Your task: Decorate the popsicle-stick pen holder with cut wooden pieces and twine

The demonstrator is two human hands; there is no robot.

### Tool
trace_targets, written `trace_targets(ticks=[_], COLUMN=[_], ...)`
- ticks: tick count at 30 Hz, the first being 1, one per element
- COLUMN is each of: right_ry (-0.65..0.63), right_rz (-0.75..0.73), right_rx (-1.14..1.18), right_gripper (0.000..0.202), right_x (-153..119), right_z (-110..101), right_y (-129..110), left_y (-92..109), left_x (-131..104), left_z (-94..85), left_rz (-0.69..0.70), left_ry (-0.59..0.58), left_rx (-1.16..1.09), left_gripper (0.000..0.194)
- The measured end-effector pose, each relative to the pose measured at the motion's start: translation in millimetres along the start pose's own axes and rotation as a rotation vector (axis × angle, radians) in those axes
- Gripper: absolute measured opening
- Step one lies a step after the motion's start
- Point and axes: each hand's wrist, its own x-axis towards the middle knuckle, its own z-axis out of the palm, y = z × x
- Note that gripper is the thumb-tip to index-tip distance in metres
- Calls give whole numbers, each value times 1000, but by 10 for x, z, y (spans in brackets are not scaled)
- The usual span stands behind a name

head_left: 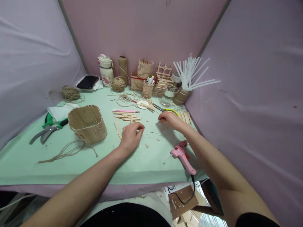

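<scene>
My left hand [131, 136] rests on the green tabletop, fingers curled toward the thumb, just below a pile of flat wooden sticks [126, 117]. Whatever its fingertips may hold is too small or hidden. To its right, my right hand [170, 120] is slightly raised with fingers and thumb bent together; anything between them cannot be made out. Beside it lie black-and-yellow scissors [174, 111]. Small wood chips [158, 139] are scattered between the hands. A pink glue gun [183, 156] lies below my right hand. Left of my left hand stands a basket made of wooden pieces [88, 124].
Green-handled pruning shears [50, 130] and twine strands [68, 151] lie at the left. Along the back stand a bottle [105, 71], twine ball [118, 84], stick-built holders [145, 68], a glass of water [168, 95] and a jar of white glue sticks [181, 96]. Cloth walls enclose the table.
</scene>
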Motion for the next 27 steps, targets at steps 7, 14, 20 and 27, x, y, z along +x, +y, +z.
trace_targets(ticks=[7, 14, 20, 27], right_ry=[-61, -85, -28, 10], right_rz=[-103, 13, 157, 266], right_rx=[-17, 135, 520, 895], right_gripper=[13, 10, 10, 20], right_x=[324, 461, 181, -175], right_z=[187, 299, 190, 135], right_y=[-340, -376, -613, -910], left_y=[7, 0, -34, 6], left_x=[-28, -35, 11, -6], left_z=[6, -13, -8, -26], left_rz=[-24, -52, -252, -379], left_ry=[-114, -85, 31, 14], left_rx=[44, 21, -397, -817], left_gripper=[19, 17, 17, 25])
